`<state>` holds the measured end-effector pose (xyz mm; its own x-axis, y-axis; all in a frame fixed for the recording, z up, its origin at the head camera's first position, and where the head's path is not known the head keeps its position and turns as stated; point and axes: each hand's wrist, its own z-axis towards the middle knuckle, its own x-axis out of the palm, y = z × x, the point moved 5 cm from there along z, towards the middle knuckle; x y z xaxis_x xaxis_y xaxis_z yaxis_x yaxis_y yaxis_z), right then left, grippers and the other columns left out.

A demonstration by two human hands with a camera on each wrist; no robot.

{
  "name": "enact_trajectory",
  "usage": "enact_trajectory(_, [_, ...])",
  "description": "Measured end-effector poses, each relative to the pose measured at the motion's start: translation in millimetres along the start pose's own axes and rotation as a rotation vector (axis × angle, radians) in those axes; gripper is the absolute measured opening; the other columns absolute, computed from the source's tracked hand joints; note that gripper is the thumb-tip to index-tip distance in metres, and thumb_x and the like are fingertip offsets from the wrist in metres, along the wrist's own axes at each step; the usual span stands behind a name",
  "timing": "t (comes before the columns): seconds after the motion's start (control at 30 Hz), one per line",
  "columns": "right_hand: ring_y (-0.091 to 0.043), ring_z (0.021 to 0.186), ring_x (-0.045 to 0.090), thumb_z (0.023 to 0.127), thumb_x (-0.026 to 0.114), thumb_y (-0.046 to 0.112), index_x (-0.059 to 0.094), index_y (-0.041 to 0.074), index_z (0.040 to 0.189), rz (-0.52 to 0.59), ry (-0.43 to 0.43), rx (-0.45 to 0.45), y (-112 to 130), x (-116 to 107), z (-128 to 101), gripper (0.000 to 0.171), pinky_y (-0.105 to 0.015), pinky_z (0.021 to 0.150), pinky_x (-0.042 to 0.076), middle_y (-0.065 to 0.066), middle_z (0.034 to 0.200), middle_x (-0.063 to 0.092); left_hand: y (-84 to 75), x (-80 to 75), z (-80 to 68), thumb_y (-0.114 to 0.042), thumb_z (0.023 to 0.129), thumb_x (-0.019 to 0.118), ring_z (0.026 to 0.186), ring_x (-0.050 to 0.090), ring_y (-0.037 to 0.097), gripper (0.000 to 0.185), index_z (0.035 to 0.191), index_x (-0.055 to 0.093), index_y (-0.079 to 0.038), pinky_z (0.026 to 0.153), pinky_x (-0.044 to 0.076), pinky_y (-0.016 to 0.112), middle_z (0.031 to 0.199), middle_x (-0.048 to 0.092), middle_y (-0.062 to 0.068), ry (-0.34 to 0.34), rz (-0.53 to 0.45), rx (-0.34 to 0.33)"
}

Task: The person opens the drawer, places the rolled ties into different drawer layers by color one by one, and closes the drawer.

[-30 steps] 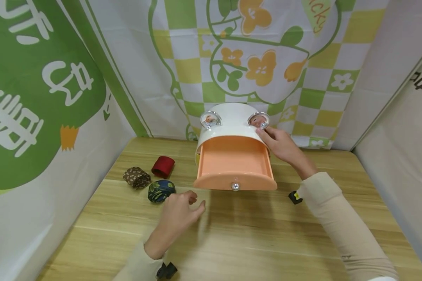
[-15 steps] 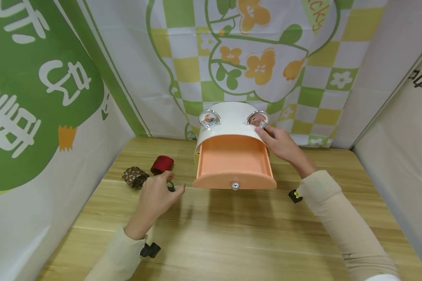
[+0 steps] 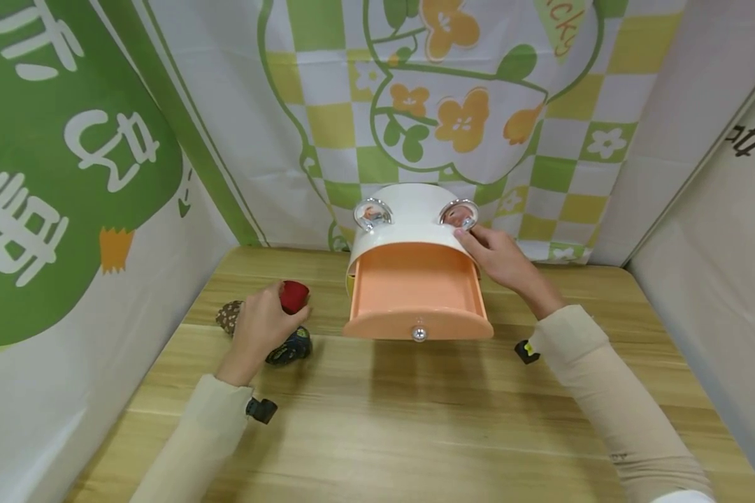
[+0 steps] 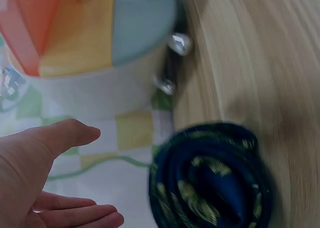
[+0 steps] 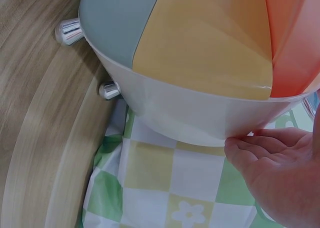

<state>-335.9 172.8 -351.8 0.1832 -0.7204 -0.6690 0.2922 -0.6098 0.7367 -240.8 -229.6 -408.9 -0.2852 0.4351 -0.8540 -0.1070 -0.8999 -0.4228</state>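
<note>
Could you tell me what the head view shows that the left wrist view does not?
Only the head view shows the open orange drawer, the right hand resting on the cabinet's top edge, the red roll and the brown patterned roll. Only the left wrist view shows the cabinet's yellow and blue-grey drawer fronts lower down. Both show the white cabinet, the left hand over the dark blue patterned roll and the wooden table.
</note>
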Motion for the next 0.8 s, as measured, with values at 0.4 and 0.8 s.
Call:
enact_trajectory(0.4, [-0.037,0.125,0.061,0.108,0.04,0.062,0.044,0.004,0.159,-0.017,-0.006,-0.014,2,-1,-1,0.077,-0.056,0.108,0.049,-0.025,0.145,0.061,28.6,22.3,26.6,-0.04,0.091,0.078,0.093,0.073,0.048,0.069,0.13,0.058,0.015,0.074,0.063,0.053,0.112,0.07,0.035,0.132,0.001,-0.171])
enact_trajectory(0.8, [-0.039,0.133,0.059,0.109,0.04,0.06,0.041,0.004,0.161,-0.015,0.006,-0.016,3,0,-1,0.076,-0.057,0.112,0.047,-0.025,0.151,0.057,46.4,38.5,44.1,-0.041,0.091,0.077,0.108,0.069,0.053,0.073,0.133,0.056,0.015,0.088,0.06,0.058,0.122,0.066,0.039,0.237,0.066,-0.251])
